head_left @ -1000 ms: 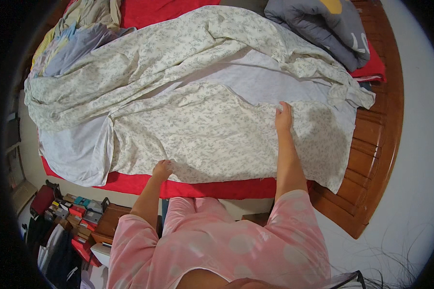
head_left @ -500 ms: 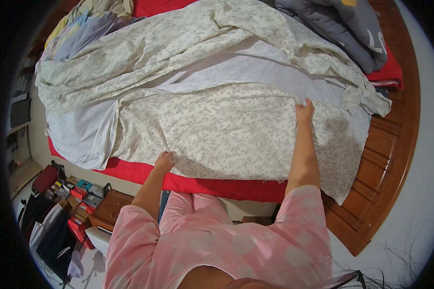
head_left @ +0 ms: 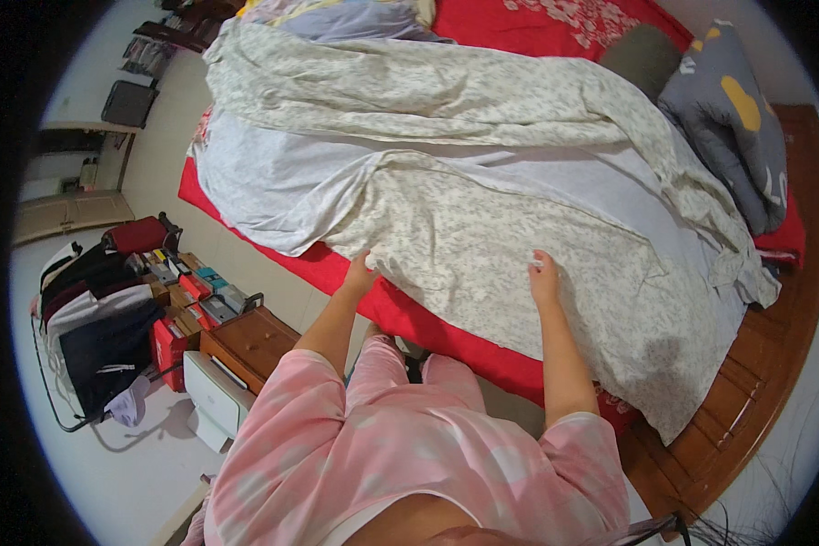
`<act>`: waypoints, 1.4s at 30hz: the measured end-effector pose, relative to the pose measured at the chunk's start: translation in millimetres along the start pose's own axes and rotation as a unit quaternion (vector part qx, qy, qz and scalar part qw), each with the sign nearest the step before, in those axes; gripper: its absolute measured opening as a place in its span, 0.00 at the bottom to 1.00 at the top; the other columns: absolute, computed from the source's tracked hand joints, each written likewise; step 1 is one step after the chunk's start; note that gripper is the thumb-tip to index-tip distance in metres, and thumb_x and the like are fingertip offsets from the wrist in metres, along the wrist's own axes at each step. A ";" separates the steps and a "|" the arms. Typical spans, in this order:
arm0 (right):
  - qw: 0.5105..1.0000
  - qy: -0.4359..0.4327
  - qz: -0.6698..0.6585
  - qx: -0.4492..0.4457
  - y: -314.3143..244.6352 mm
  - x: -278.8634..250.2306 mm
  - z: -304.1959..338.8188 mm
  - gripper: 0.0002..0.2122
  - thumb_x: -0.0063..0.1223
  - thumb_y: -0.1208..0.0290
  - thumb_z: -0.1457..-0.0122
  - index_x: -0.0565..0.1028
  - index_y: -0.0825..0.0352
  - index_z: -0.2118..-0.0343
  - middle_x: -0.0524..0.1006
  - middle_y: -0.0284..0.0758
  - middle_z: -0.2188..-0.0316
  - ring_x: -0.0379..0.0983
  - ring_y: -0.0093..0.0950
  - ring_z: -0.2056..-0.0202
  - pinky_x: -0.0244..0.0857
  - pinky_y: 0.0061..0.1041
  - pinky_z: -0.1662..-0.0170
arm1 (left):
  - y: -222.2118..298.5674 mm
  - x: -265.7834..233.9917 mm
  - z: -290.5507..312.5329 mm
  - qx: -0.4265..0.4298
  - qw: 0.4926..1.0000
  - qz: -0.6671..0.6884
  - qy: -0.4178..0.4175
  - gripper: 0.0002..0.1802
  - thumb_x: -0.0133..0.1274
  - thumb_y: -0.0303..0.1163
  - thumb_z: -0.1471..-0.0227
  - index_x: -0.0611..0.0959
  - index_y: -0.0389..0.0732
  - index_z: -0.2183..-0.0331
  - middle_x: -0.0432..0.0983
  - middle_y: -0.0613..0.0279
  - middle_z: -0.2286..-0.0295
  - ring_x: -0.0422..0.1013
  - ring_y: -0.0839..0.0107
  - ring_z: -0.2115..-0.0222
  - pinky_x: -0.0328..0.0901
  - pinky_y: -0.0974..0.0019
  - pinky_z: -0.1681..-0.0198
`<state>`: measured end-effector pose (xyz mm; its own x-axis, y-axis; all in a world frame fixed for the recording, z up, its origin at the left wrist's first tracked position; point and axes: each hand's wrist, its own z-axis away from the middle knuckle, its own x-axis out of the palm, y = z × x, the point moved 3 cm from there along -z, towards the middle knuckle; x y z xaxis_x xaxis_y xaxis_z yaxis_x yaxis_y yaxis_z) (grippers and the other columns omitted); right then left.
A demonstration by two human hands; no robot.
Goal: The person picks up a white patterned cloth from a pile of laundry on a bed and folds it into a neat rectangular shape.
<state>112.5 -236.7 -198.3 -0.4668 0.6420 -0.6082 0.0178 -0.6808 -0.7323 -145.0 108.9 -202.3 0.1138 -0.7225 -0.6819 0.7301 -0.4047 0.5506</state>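
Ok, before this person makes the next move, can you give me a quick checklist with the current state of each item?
1. Both hands in view, left hand and right hand: ok.
2. Left hand at the near edge of the floral cloth: ok.
3. Firm grip in both hands: cannot tell; the fingertips are too small to read.
4. Floral cloth smooth: not ok; it is creased, its far part bunched lengthwise.
5. White cloth covered: not ok; it shows between the floral parts.
6. Gray quilt apart from the floral cloth: cannot tell; they meet in this view.
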 end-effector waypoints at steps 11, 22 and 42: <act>0.964 -0.184 -0.153 0.115 -176.8 185.9 60.2 0.14 0.43 0.74 0.50 0.63 0.65 0.59 0.71 0.34 0.71 0.70 0.23 0.74 0.61 0.18 0.73 | -203.5 -127.5 -21.8 -0.331 0.840 0.410 0.133 0.38 0.50 0.37 0.58 0.51 0.40 0.49 0.58 0.52 0.55 0.62 0.63 0.60 0.58 0.61 0.58; 0.958 -0.250 -0.009 -0.139 -388.6 375.7 117.7 0.26 0.55 0.75 0.60 0.61 0.61 0.54 0.60 0.40 0.52 0.69 0.33 0.68 0.63 0.29 0.63 | -200.0 -210.6 -49.6 -0.305 0.538 0.783 -0.069 0.14 0.48 0.30 0.56 0.70 0.35 0.65 0.71 0.59 0.69 0.69 0.68 0.69 0.66 0.67 0.64; 0.923 -0.270 -0.010 -0.273 -470.3 321.6 110.7 0.07 0.38 0.75 0.47 0.68 0.69 0.68 0.71 0.43 0.75 0.70 0.35 0.74 0.62 0.27 0.70 | -219.6 -286.3 -94.4 -0.046 0.363 0.925 0.100 0.29 0.42 0.33 0.51 0.51 0.46 0.49 0.54 0.53 0.51 0.56 0.53 0.53 0.53 0.47 0.52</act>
<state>-143.9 250.9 -15.7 -0.8420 0.2818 -0.4600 0.3794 -0.2968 -0.8763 -274.3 457.6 -173.4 0.5069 0.3490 0.7882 -0.7031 0.6964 0.1438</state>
